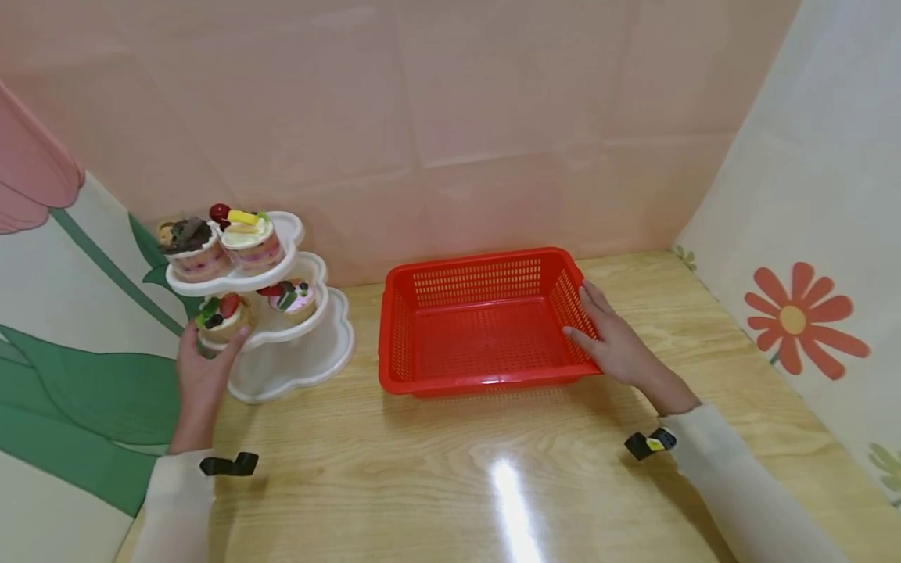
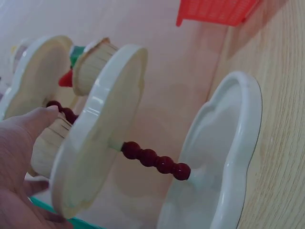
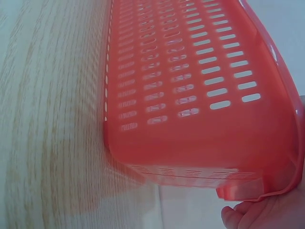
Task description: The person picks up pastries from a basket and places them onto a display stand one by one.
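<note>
On the left stands a white three-tier cake stand (image 1: 331, 344) with red beaded posts (image 2: 157, 160). My left hand (image 1: 204, 379) holds a cupcake (image 1: 224, 317) topped with strawberry and green on the middle tier, thumb on one side and fingers on the other. Beside it on that tier is another cupcake (image 1: 299, 303) with pink topping. The top tier carries a chocolate-topped dessert cup (image 1: 197, 254) and a cream-topped dessert cup (image 1: 255, 246). At the right end of a red plastic basket (image 1: 486, 383), my right hand (image 1: 619, 344) grips the rim, its thumb over the inner side.
A wooden table (image 1: 394, 485) bears the stand and the basket. Behind them rises a pink wall covering (image 1: 507, 117). A flower-printed panel (image 1: 845, 219) bounds the right side, and a leaf-printed panel (image 1: 91, 391) the left, close to my left hand.
</note>
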Action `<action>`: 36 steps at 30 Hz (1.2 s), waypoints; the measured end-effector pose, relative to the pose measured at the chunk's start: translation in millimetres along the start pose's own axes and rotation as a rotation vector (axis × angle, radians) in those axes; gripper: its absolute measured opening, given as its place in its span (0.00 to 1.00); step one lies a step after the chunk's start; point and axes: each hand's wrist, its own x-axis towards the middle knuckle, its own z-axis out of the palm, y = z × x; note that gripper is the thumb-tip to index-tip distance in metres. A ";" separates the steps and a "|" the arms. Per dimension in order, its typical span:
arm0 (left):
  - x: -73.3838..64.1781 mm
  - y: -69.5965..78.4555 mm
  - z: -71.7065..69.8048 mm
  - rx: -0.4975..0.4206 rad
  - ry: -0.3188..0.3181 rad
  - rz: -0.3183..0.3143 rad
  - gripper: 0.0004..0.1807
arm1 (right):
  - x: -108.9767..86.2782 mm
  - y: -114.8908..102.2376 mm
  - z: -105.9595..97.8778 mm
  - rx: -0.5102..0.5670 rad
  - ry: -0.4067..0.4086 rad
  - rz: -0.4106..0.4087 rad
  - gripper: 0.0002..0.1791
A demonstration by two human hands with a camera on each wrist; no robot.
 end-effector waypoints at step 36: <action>-88.5 81.1 65.1 -0.104 -0.081 1.074 0.26 | -2.6 -3.0 -40.6 -0.085 -0.092 -0.029 0.44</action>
